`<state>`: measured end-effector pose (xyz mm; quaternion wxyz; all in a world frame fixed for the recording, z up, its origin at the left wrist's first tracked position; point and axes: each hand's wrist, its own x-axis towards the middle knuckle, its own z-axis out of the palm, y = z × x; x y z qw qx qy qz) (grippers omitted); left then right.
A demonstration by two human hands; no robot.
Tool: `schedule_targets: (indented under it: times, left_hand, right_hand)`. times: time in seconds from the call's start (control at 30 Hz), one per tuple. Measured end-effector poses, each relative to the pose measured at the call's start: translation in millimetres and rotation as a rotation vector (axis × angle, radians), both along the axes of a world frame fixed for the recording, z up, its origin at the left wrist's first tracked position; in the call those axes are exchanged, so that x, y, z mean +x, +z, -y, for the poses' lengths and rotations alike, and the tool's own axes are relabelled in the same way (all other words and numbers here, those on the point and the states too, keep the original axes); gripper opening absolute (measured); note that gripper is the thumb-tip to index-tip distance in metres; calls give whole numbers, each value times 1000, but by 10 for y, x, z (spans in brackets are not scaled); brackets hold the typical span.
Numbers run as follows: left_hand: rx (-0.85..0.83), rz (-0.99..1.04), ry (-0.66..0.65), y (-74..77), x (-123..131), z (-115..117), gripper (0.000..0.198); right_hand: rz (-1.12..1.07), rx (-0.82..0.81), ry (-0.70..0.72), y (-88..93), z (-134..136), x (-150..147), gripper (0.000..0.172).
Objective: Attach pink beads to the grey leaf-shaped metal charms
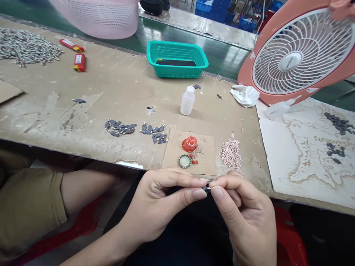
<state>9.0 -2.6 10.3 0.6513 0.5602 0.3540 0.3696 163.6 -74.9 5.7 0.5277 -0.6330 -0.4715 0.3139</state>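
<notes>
Right up close, the left hand (163, 199) has thumb and forefinger pinched almost together on one small dark piece (205, 189), and the right hand (246, 214) meets it tip to tip, thumb and forefinger closed at its pale end; the piece sits between the two pairs of fingertips, just off the table's near edge. Beyond them, one cardboard square (206, 162) carries one bottle cap (184, 161) and one red cup (189, 144), with a pile of pinkish beads (231, 154) to its right. Two clusters of dark pieces (122, 126) lie left on the scuffed, cardboard-covered table (124, 85); over right, two more dark groups (340, 123) rest on one map-printed sheet (299, 147). Farther out, we count two squeeze bottles (188, 103), one upright, one tilted by the fan (290, 61); then one green basket (177, 72), two red-and-yellow packets (80, 62), and one pink basket (111, 18). Way back in the room, blue crates (203, 6) stand beyond a metal-topped ledge (183, 24).
</notes>
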Motion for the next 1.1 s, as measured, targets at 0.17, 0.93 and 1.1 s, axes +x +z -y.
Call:
schedule_targets:
  times: [0.17, 0.93, 1.1]
  left_hand:
    - [18, 12, 6, 8, 6, 9, 32]
    - [348, 23, 81, -117, 40, 59, 26]
    - [470, -25, 78, -180, 26, 62, 23]
  right_hand:
    - [37, -5, 22, 12, 8, 8, 6]
    - [175, 41, 93, 4, -12, -5, 10]
    - [174, 53, 136, -45, -12, 12, 13]
